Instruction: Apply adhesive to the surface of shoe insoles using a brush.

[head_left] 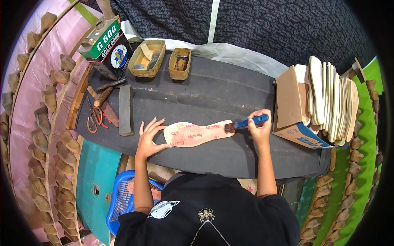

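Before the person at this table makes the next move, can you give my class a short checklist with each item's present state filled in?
1. Brush gripped: ok, the right hand holds its blue handle.
2. Bristles placed over the work: ok, they are at the narrow end of the pink sole-shaped piece.
3. Piece steadied: ok, the left hand is at its wide end, fingers spread.
4. Piece fully supported: ok, it lies wholly on the dark table.
5. Scissors stowed: not ok, they lie loose at the table's left side.
6. Bristles loaded: cannot tell, too small to see.
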Motion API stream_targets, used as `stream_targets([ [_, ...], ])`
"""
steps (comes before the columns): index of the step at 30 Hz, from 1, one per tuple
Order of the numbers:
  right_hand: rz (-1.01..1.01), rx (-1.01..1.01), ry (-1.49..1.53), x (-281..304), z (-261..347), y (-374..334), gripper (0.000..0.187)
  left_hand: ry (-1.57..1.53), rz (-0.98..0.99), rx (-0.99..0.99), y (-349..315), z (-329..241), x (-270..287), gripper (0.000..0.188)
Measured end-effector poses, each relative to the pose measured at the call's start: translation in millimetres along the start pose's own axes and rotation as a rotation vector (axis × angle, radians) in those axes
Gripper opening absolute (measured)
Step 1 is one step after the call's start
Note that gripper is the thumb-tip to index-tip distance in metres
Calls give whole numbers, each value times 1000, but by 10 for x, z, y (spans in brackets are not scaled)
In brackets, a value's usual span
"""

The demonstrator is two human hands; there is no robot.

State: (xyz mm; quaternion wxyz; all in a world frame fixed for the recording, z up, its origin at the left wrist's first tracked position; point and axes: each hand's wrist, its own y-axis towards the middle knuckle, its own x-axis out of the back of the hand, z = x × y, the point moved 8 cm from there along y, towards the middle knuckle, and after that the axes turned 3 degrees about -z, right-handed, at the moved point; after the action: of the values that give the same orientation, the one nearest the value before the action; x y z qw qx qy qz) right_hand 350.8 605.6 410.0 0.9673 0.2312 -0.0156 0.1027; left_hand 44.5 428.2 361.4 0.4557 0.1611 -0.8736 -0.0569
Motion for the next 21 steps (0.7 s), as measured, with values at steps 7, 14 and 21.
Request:
stream_targets([
  [7,51,1,224,-695,105,-58,23,2,5,-9,14,10,-6,65],
  [14,198,-5,104,-926,12,-36,26,2,2,-15,18,6,-1,65],
  [21,22,-21,26,46,-103,209,24,-4,-6,-19,5,-4,8,65],
])
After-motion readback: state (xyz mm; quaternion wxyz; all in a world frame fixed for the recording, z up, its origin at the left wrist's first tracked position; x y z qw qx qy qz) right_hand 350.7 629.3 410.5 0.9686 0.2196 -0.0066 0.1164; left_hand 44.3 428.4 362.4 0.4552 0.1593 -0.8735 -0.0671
